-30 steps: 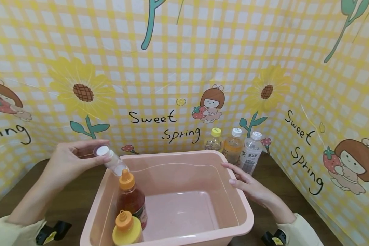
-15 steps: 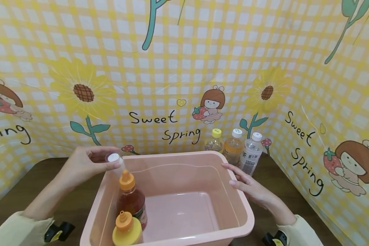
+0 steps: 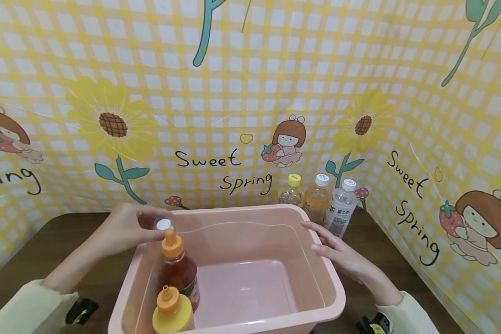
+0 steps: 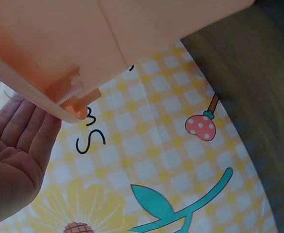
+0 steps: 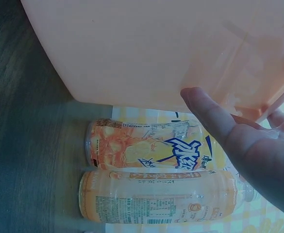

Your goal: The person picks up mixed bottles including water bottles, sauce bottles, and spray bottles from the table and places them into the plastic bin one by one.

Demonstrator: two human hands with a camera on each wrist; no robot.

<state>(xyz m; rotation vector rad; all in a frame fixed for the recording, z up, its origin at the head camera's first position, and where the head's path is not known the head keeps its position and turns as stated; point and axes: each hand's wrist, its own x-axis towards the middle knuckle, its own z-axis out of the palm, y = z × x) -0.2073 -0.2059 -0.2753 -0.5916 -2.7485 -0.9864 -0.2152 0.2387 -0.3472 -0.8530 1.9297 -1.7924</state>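
In the head view, a pink plastic bin (image 3: 238, 213) stands in front of me. My left hand (image 3: 125, 229) is at its far left corner, holding a clear bottle with a white cap (image 3: 164, 224). Most of that bottle is hidden behind the orange nozzle of a red sauce bottle (image 3: 178, 271). A yellow squeeze bottle (image 3: 173, 315) stands nearer me, also inside the bin along its left side. My right hand (image 3: 338, 250) holds the bin's right rim; in the right wrist view one finger (image 5: 200, 99) lies along the outer wall.
Behind the bin's far right corner stand three drink bottles: one with a yellow cap (image 3: 294, 183), an orange one with a white cap (image 3: 317, 197), and a labelled clear one (image 3: 341, 208). A yellow checked cloth (image 3: 234, 102) hangs behind the dark wooden table (image 3: 29, 255).
My left hand has moved right and down with the clear bottle, which has gone from tilted to more upright and lower at the bin's corner. My right hand keeps its place.
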